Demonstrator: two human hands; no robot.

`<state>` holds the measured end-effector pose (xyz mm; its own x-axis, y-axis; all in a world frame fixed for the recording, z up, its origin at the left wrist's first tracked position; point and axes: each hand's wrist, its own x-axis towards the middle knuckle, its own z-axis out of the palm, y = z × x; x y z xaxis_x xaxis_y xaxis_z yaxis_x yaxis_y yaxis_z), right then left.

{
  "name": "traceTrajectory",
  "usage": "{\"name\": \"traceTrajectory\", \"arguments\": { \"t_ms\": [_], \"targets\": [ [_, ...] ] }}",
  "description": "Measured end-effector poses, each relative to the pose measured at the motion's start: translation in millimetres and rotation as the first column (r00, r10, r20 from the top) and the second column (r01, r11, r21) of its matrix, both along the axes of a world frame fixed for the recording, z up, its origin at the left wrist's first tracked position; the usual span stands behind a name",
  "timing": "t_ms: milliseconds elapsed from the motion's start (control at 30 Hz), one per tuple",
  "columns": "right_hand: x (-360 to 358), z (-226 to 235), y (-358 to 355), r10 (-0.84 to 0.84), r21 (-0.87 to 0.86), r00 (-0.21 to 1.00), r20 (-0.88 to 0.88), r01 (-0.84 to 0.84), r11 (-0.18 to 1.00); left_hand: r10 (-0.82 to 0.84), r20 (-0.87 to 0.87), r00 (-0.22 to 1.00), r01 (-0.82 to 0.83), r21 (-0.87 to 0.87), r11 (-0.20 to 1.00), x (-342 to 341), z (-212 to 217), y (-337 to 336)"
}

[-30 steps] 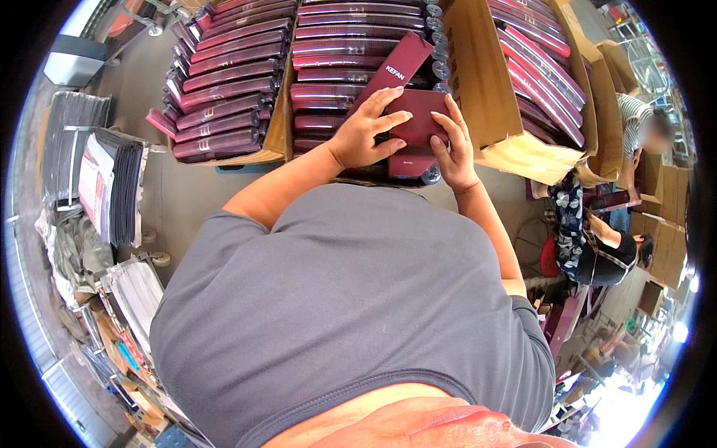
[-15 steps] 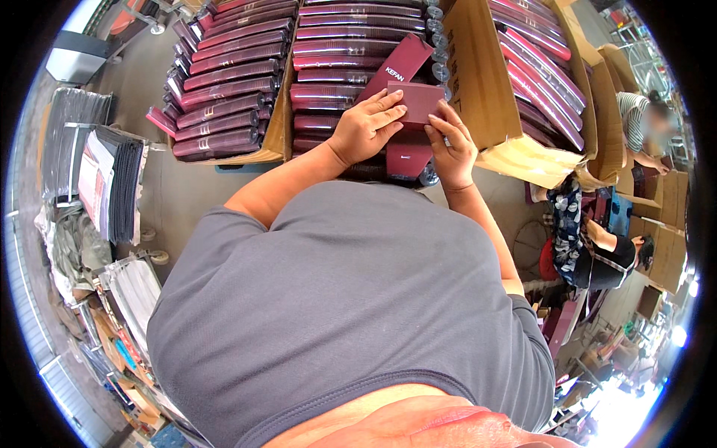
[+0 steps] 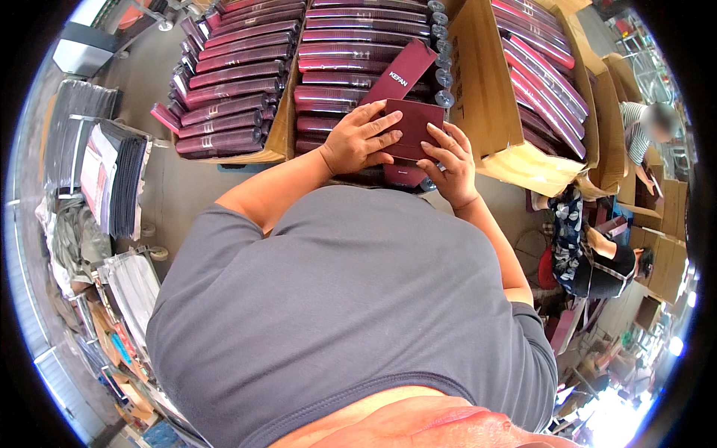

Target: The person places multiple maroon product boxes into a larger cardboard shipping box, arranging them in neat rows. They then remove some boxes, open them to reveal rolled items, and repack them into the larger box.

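Between my hands a maroon cardboard box [image 3: 411,125] is held in front of my belly, over the rows of packages. The fingers of my left hand [image 3: 363,136] press on its left side. My right hand [image 3: 452,160] grips the right edge, with bent fingers on the panel. Below the lower edge of the box shows a maroon piece [image 3: 404,176]; whether it belongs to the box I cannot tell. Just beyond the box, a long maroon carton [image 3: 399,72] lies slanted on the packages.
Maroon tubular packages [image 3: 348,52] lie in stacked rows ahead, with more in cardboard boxes to the left [image 3: 289,119] and right [image 3: 515,138]. A trolley with dark folded sheets [image 3: 123,179] stands at left. Two other people [image 3: 648,131] are at the right.
The maroon box has come slightly nearer to me and tilted, so more of its broad panel shows. My right hand has moved lower, its fingers now laid on the panel.
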<state>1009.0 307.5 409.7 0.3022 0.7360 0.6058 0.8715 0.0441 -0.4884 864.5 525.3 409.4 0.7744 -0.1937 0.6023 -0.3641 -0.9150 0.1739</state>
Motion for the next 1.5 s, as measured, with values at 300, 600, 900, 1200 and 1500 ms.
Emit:
{"name": "traceTrajectory", "arguments": {
  "t_ms": [300, 600, 900, 1200, 1500],
  "targets": [
    [0.4, 7.0, -5.1, 0.003, 0.059, 0.998, -0.057, 0.000, 0.998, 0.163, -0.150, 0.975, -0.183, -0.130, 0.975, 17.1, 28.5, -10.4],
    [-8.3, -3.9, 4.8, -0.103, 0.192, 0.989, -0.106, 0.122, 0.974, -0.128, -0.401, 0.907, 0.020, -0.263, 0.964, 32.3, 22.6, 0.5],
    [-5.5, -8.1, 5.9, -0.018, 0.081, 0.981, -0.195, 0.035, 0.996, -0.220, -0.318, 0.922, 0.084, -0.392, 0.916, 12.6, 6.4, 25.3],
    [-16.0, -0.2, 30.0, 0.011, 0.152, 0.989, -0.145, 0.012, 0.988, -0.222, -0.370, 0.902, 0.045, -0.431, 0.901, -2.8, 13.1, 39.6],
    [-16.3, -10.3, 21.4, 0.062, 0.155, 0.937, -0.343, -0.008, 0.988, -0.269, -0.256, 0.929, 0.097, -0.531, 0.842, -5.7, 10.5, 22.9]
  ]
}}
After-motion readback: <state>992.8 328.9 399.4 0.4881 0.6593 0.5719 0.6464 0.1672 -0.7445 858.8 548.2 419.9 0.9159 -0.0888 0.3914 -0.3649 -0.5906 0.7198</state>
